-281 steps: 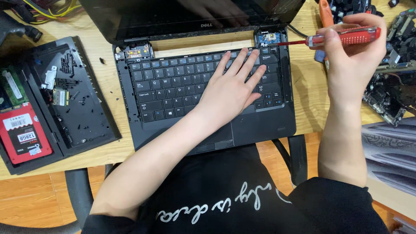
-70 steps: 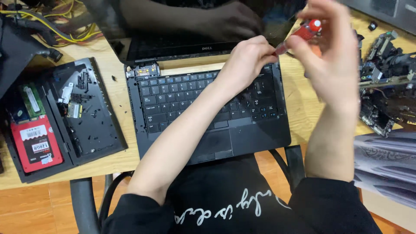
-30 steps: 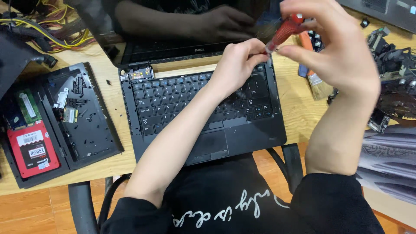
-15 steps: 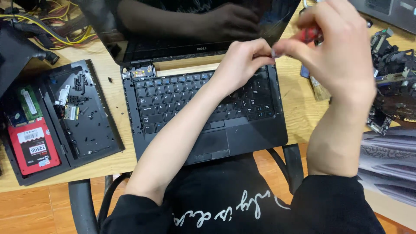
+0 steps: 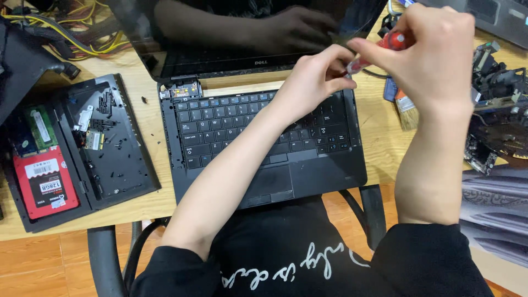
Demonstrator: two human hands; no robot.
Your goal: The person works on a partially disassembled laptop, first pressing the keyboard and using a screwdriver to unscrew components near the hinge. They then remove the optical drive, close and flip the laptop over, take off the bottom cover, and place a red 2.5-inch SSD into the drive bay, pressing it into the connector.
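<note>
While the right hand (image 5: 434, 55) is clenched around the red handle of the screwdriver (image 5: 391, 41), the tool's long axis slopes down and to the left, from the handle above the desk toward the upper right corner of the laptop (image 5: 264, 137), where the hinge meets the keyboard. The left hand (image 5: 314, 80) lies directly at that corner, its fingers (image 5: 344, 82) pinched at the tip end of the shaft, so it is the nearer hand to the working point; whether it grips a screw or only the shaft cannot be told.
</note>
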